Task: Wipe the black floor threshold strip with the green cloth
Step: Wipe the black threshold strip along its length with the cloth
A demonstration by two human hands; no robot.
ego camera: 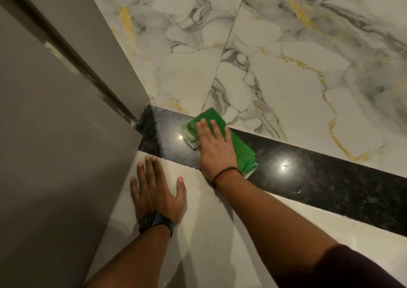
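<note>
A glossy black speckled threshold strip [308, 177] runs diagonally across the floor from the door frame at centre left to the right edge. A folded green cloth [242, 149] lies on its left part, overlapping the strip's far edge. My right hand [214, 146] presses flat on the cloth, fingers spread and pointing away from me; a thin cord sits on the wrist. My left hand [155, 188] rests flat and open on the plain pale tile just in front of the strip, beside the door, with a dark watch on the wrist.
A grey door and its frame [66, 111] fill the left side, meeting the strip's left end. White marble-patterned tiles [286, 67] with gold and grey veins lie beyond the strip. Plain pale floor tile [209, 232] lies on my side.
</note>
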